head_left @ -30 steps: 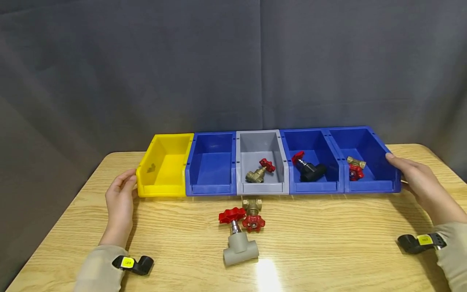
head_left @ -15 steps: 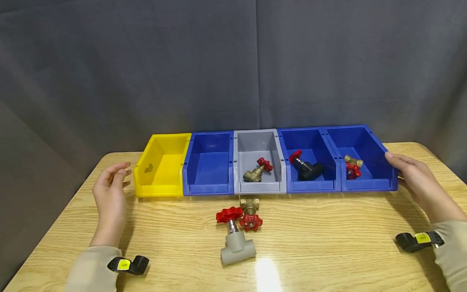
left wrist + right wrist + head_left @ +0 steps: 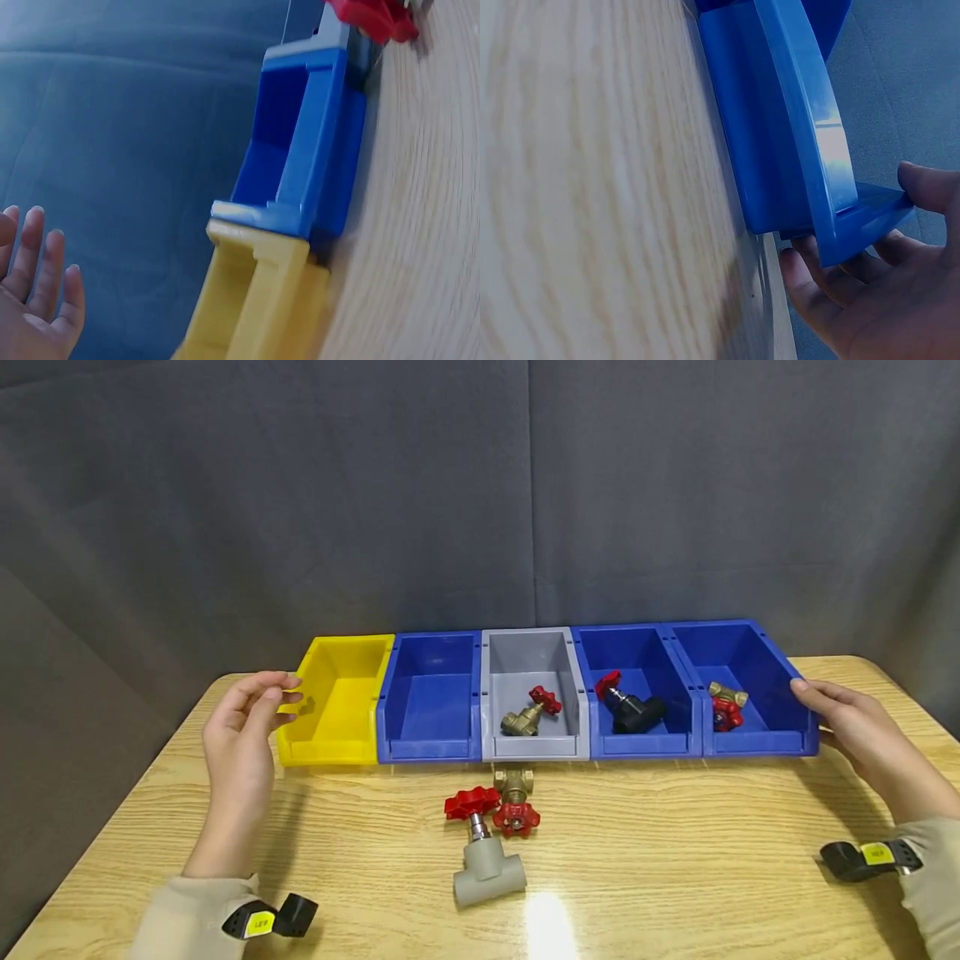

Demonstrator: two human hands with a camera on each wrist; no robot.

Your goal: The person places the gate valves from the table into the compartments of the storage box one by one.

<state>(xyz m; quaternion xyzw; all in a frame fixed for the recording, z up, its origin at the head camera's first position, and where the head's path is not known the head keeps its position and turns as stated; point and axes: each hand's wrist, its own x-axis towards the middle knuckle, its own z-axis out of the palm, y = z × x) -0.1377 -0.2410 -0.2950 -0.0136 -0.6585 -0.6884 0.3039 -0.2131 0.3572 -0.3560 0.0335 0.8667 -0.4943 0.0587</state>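
Observation:
In the head view, my left hand (image 3: 243,743) hovers by the left side of the yellow bin (image 3: 328,750), fingers loosely bent and holding nothing; the left wrist view shows those fingers (image 3: 49,277) apart from the bin. On the far right, my right hand (image 3: 862,735) grips the side wall of the end blue bin (image 3: 765,743), thumb on the rim and fingers against the outside. That bin holds a brass valve with a red handwheel (image 3: 727,706). A black valve (image 3: 637,714) lies in the neighbouring blue bin, a brass valve (image 3: 525,720) in the grey bin (image 3: 536,748).
Between the yellow and grey bins stands another blue bin (image 3: 429,749). In front of the row, a grey tee-shaped valve (image 3: 487,868) and a brass valve with a red handwheel (image 3: 515,802) lie on the wooden table (image 3: 675,860). A dark cloth (image 3: 375,493) hangs behind.
My left hand has let go of the yellow bin's side, moved left away from it, then come back up and right beside its rim. The right hand keeps its grip.

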